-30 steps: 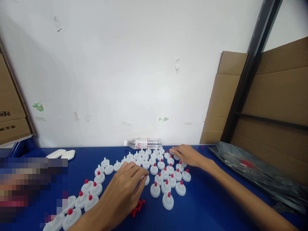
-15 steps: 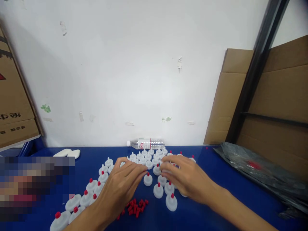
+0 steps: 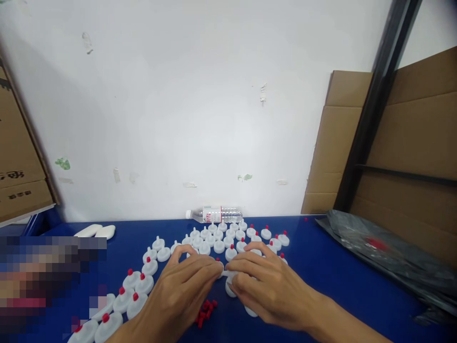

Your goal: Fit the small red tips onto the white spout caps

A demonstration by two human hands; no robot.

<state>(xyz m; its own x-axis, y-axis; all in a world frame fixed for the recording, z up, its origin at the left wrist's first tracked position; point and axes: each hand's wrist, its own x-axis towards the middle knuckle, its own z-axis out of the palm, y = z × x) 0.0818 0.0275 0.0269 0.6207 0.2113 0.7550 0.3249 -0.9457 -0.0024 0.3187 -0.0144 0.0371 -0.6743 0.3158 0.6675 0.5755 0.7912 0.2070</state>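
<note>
Both hands met over the blue table (image 3: 321, 286), fingertips together on one small white plastic cap (image 3: 228, 275) in the middle of the spread. The left hand (image 3: 182, 290) and right hand (image 3: 271, 286) looked pinched on it, though their fingers hid most of it. Loose little red plugs (image 3: 205, 312) lay just below, and a clear plastic water bottle (image 3: 214, 214) lay by the wall.

White caps (image 3: 228, 236) crowd the centre; blue table (image 3: 321, 267) rightward lies open.
</note>
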